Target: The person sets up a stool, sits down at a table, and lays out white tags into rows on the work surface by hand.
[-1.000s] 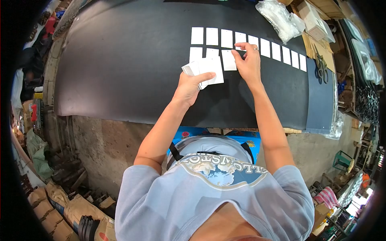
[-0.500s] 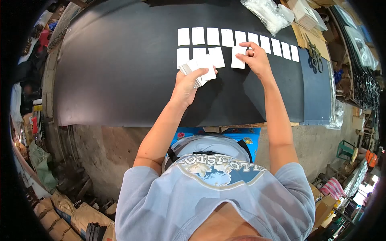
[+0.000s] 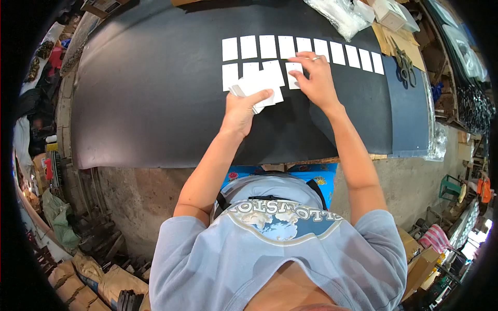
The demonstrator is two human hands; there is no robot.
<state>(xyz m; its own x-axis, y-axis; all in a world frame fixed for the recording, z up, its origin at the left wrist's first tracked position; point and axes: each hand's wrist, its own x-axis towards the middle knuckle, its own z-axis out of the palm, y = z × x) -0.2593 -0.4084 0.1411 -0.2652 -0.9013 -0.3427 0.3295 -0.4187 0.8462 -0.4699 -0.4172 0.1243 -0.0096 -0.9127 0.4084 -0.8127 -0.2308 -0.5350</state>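
My left hand (image 3: 241, 111) is closed round a fanned stack of white cards (image 3: 259, 88), thumb on top. Several white cards (image 3: 267, 46) lie in a long upper row on the black table mat (image 3: 145, 93). Below them a shorter row starts with a card (image 3: 230, 78) at the left; the stack partly covers the cards beside it. My right hand (image 3: 315, 78) is over the right end of that lower row, fingers apart, with its fingertips at a white card (image 3: 294, 82) that lies on the mat.
A clear plastic bag (image 3: 342, 18) and a white box (image 3: 389, 14) lie at the back right. Black scissors (image 3: 404, 65) rest on brown cardboard near the right edge. Paper sacks (image 3: 116, 282) stand on the floor at lower left.
The camera view has shifted over the table. My right hand has moved left with its fingers more spread, and the lower row has a further card at its right end.
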